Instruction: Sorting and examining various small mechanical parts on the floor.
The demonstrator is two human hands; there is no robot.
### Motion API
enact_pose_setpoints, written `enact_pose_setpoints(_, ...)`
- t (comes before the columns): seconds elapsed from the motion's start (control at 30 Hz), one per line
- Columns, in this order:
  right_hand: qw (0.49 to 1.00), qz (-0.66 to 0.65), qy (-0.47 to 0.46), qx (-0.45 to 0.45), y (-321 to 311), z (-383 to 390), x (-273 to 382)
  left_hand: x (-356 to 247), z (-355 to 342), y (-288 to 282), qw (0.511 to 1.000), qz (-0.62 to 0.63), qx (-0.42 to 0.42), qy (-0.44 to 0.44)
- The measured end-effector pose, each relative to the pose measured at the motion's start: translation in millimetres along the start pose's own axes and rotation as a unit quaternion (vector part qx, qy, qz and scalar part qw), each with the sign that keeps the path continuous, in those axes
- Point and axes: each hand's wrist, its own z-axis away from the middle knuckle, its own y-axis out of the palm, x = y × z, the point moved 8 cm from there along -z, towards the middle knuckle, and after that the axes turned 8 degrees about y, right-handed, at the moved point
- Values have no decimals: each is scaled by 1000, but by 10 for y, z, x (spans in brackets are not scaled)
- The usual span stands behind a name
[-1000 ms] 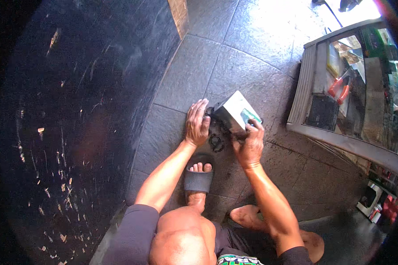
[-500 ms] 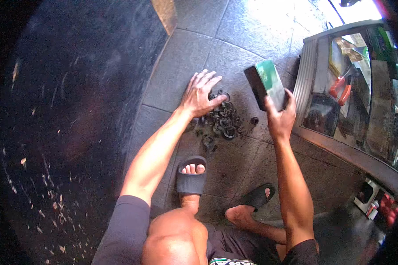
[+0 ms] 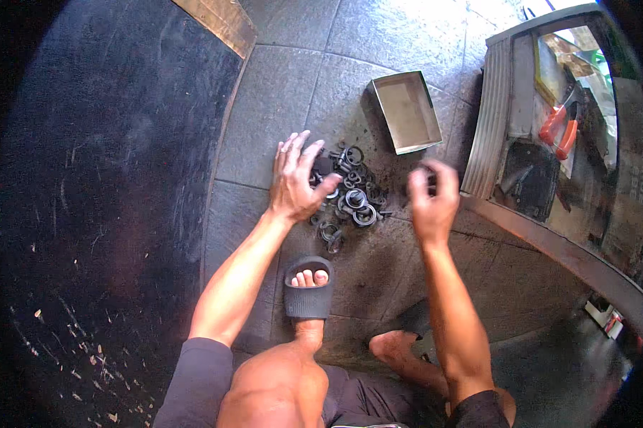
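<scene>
On the tiled floor (image 3: 279,93), left of the case (image 3: 491,107), lies the pile of dark rings (image 3: 357,200), with an upturned open box (image 3: 409,110) beyond it. The left hand (image 3: 293,187) spreads its fingers, released, at the pile's left edge; the right hand (image 3: 435,207), blurred, curls its fingers at the pile's right, whether grasping anything I cannot tell.

Left head-worn fisheye, looking steeply down over knee (image 3: 271,385) onto nearby tiled floor (image 3: 279,85)

Lettering (image 3: 641,184) on cabinet (image 3: 560,248); seemingly illegible
</scene>
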Motion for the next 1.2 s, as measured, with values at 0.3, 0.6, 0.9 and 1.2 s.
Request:
enact_pose_setpoints(0.3,986,102,-80,107,604,1098,-14,67,187,15,997,-44,-57,10)
enact_pose_setpoints(0.6,979,158,-89,98,421,1400,-111,74,507,-155,994,-46,-93,-14)
enact_pose_setpoints(0.9,992,69,26,104,417,1247,-454,-550,457,-34,996,-16,-18,91)
enact_pose_setpoints(1.2,986,23,95,133,219,1049,-699,-762,304,278,989,-27,117,86)
